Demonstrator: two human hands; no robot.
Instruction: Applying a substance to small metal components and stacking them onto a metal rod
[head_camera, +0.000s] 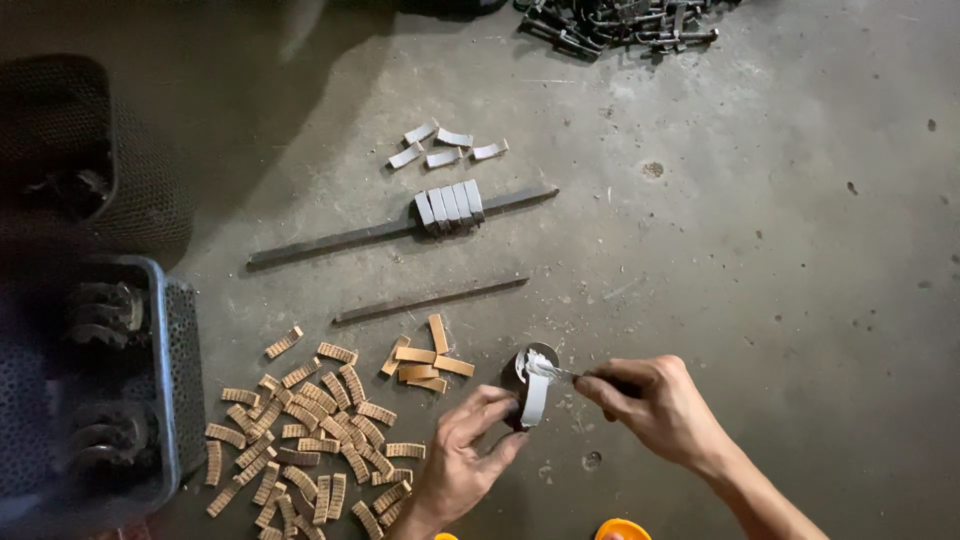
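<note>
- Two hands low in the view, over a bare concrete floor (780, 250).
- Left hand (462, 450) pinching a short curved grey strip (534, 400) between thumb and fingers, long axis near upright in the picture, leaning a little to the right.
- Right hand (655, 400) clenched round a thin tool (560, 375), handle hidden in the fist, tip pointing left and touching the strip's upper end, where a white paste smear (538, 366) sits.
- Small dark round tin (520, 368) just behind the strip, touching or nearly so; cannot tell which.
- Tool's axis roughly level, crossing the strip's axis almost at a right angle; right hand to the right of the strip, left hand below-left of it.
- Heap of tan ribbed pieces (310, 440) near the left hand, to its left; a small tan cluster (425, 365) just beyond.
- Dark mesh crate (170, 380) at the far left edge.
- Open room to the right and beyond the right hand.
- Farther off: thin dark rod (430, 300), then a longer bar (330, 240) carrying a row of grey coated pieces (449, 206), loose grey pieces (445, 147) beyond, metal parts pile (620, 20) at the top edge.
</note>
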